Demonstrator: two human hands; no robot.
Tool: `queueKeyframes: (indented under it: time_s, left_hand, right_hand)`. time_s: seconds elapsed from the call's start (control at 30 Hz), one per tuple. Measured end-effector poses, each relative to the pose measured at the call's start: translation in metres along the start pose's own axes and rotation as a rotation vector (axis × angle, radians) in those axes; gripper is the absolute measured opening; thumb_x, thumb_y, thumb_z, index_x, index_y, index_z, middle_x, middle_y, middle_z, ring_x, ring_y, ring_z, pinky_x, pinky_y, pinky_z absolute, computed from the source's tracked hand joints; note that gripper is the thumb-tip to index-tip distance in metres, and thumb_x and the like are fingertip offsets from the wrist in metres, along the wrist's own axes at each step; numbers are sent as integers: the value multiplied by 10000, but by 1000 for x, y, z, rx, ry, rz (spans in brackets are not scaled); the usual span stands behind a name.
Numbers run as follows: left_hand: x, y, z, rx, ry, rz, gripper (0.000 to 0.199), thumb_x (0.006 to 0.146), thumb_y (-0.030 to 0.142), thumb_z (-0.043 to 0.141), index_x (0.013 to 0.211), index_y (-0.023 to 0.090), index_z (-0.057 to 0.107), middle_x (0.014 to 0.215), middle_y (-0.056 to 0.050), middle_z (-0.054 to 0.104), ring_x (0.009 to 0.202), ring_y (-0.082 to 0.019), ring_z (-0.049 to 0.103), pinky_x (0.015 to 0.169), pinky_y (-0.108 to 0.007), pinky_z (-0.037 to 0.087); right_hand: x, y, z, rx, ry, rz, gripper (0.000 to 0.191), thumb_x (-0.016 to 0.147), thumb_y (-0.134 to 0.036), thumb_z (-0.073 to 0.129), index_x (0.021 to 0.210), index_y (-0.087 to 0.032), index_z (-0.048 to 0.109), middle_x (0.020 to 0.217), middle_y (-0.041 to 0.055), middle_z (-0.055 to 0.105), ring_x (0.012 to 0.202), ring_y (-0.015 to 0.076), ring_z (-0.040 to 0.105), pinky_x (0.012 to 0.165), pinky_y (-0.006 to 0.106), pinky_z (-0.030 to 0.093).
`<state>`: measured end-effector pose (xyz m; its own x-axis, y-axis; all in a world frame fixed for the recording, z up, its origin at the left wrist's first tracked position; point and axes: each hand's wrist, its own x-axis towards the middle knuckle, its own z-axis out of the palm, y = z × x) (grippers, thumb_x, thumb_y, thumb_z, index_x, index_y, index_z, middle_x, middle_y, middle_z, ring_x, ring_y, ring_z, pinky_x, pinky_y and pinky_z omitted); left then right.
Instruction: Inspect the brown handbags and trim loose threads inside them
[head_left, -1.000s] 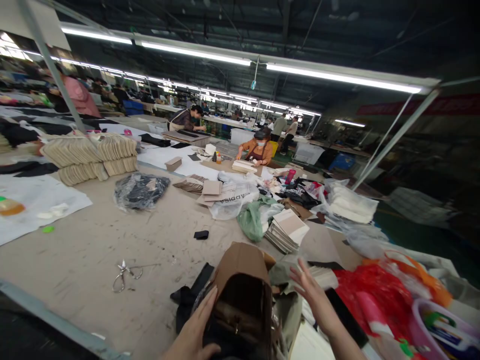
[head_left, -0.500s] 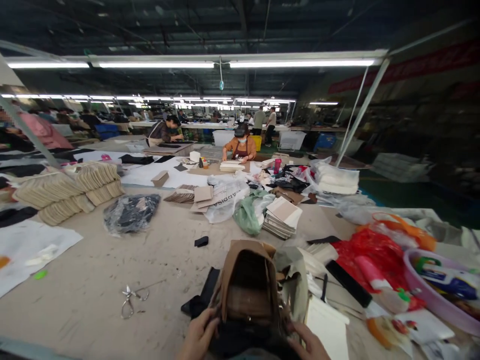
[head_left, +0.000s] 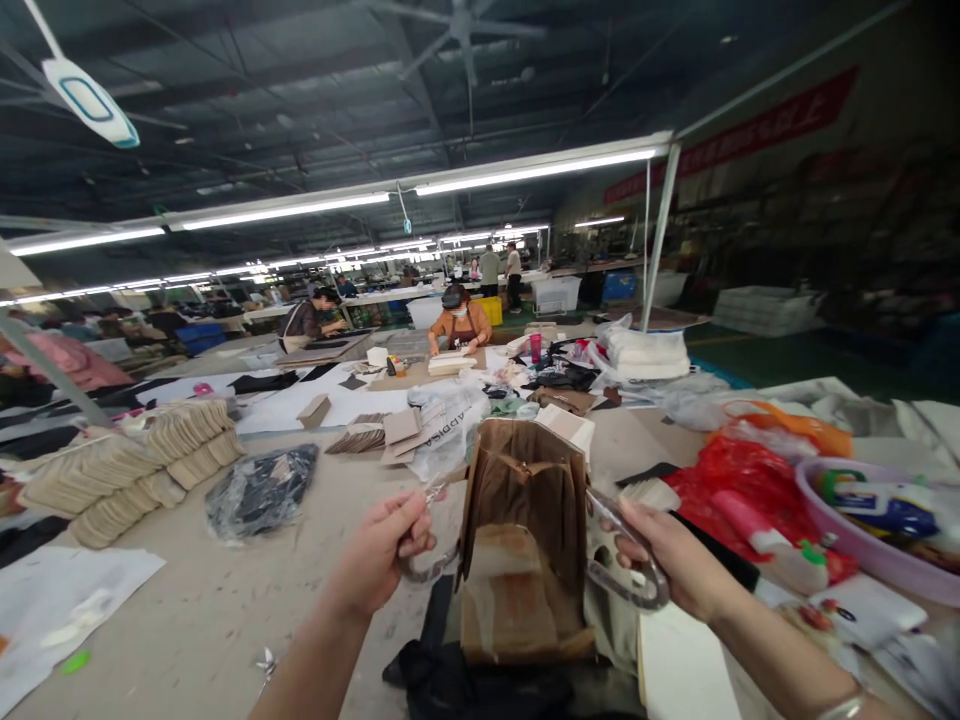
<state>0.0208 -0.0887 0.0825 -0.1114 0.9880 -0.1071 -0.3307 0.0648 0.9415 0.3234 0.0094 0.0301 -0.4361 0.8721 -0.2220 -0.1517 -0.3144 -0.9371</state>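
A brown bag (head_left: 517,590) stands upright in front of me, its dark inside and a lighter brown panel facing me. My left hand (head_left: 386,550) is closed around the curved, greyish strap (head_left: 433,570) on the bag's left side. On the other side, my right hand (head_left: 664,550) grips a matching looped strap (head_left: 643,592). Both straps are pulled outward from the bag. Black fabric (head_left: 480,690) lies at the near side of the bag. Scissors (head_left: 266,662) rest on the table, partly hidden behind my left forearm.
Stacked beige pieces (head_left: 127,465) and a plastic-wrapped dark bundle (head_left: 262,490) are on the left. To the right are a red plastic bag (head_left: 720,490), a purple basin (head_left: 862,555) and white sheets (head_left: 682,665). Across the table sits a person (head_left: 459,325) handling pale pieces.
Both hands have risen from the bag's lower sides and now hold its straps out sideways. The bag stands taller, showing more of its inside. My view has tilted upward.
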Motion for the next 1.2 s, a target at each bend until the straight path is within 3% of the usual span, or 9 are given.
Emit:
queueKeyframes:
  time_s: [0.17, 0.3, 0.5, 0.63, 0.8, 0.93, 1.03, 1.13, 1.2]
  left_hand:
    - [-4, 22, 4, -45, 49, -31, 242, 776, 305, 614, 893, 95, 593, 511, 95, 370, 385, 15, 252, 569, -186, 420]
    - [-6, 30, 0, -159, 92, -58, 166, 813, 231, 571, 881, 80, 581, 535, 90, 365, 363, 33, 252, 535, -162, 422]
    - [-7, 34, -4, -398, 83, -97, 219, 890, 191, 426, 988, 41, 551, 565, 69, 370, 357, 29, 294, 516, -141, 449]
    - [3, 36, 5, -502, 39, -65, 293, 906, 239, 374, 1063, 46, 529, 699, -17, 514, 485, -23, 478, 654, -208, 524]
    - [24, 30, 35, -347, -15, -49, 295, 888, 279, 390, 1060, 88, 536, 982, -121, 605, 883, -179, 618, 843, -384, 505]
    - [36, 25, 55, -309, -60, -36, 280, 886, 258, 389, 1051, 93, 544, 969, -114, 628, 888, -188, 624, 827, -382, 506]
    - [42, 23, 55, -433, 75, 66, 213, 873, 157, 400, 989, 79, 561, 828, -65, 642, 731, -117, 631, 744, -264, 529]
    - [41, 22, 48, -602, 276, 143, 177, 865, 100, 398, 936, 84, 559, 785, -56, 642, 702, -104, 629, 734, -263, 537]
    - [35, 21, 43, -678, 417, 199, 168, 864, 80, 390, 919, 94, 548, 802, -63, 645, 740, -120, 637, 791, -343, 532]
  right_hand:
    - [4, -25, -6, 102, -20, 68, 374, 768, -507, 565, 819, -145, 640, 452, -65, 309, 429, 94, 424, 370, 174, 346]
    - [5, -43, -8, 112, -62, 51, 317, 791, -440, 549, 836, -146, 660, 478, -37, 391, 410, 93, 402, 416, 210, 453]
    - [6, -65, 0, 172, -98, 7, 262, 829, -354, 485, 858, -153, 651, 782, 62, 620, 440, 75, 421, 539, 239, 534]
    - [21, -82, 22, 127, -111, -45, 237, 855, -303, 458, 849, -131, 622, 812, 77, 640, 504, 90, 514, 592, 282, 544]
    - [51, -93, 76, -103, -281, -131, 152, 830, -246, 541, 823, -106, 598, 714, 34, 632, 603, 107, 575, 576, 242, 508]
    - [64, -89, 129, -676, -391, -393, 234, 825, -261, 529, 690, -89, 612, 566, -28, 565, 568, 93, 548, 598, 233, 469]
    - [62, -90, 150, -1077, -381, -770, 292, 843, -286, 503, 664, -105, 646, 664, -5, 612, 723, 136, 584, 756, 307, 451]
    - [58, -88, 136, -1104, -235, -1133, 232, 857, -320, 503, 895, -170, 676, 983, 50, 646, 972, 187, 549, 908, 367, 386]
    - [64, -74, 105, -985, -39, -1156, 242, 848, -328, 514, 996, -196, 652, 1048, 71, 639, 993, 198, 547, 918, 365, 396]
